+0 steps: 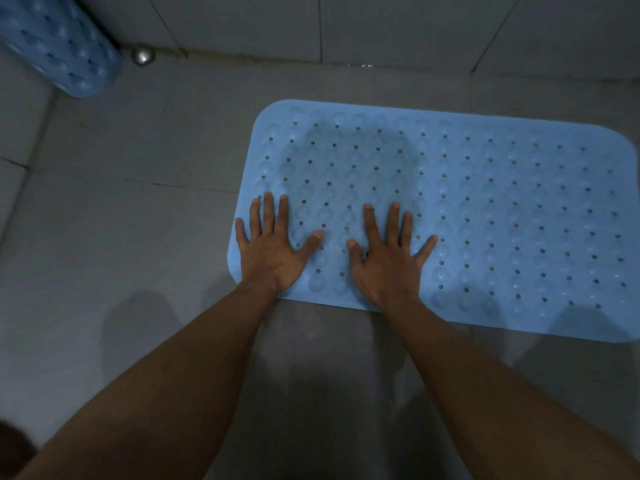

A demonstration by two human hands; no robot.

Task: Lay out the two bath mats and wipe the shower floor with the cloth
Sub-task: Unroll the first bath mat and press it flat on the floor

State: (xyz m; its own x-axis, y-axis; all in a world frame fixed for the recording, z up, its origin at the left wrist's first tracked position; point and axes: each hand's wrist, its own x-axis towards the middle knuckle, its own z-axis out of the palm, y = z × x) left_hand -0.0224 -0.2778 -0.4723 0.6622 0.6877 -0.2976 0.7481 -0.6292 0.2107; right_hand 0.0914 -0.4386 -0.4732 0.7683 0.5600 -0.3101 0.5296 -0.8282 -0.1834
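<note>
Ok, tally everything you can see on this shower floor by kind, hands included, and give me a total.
Blue bath mats: 2, a flat mat spread on the floor and a rolled mat in the far left corner
Metal floor fittings: 1, a round metal fitting by the wall
Hands: 2, left hand and right hand, both pressed flat on the flat mat
Cloths: 0 in view
Total: 5

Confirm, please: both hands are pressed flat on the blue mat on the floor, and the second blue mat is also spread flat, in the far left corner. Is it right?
Not quite. The left hand and right hand do press flat on the blue mat, but the second blue mat in the far left corner is rolled up, not spread flat. The head view shows it.
</note>
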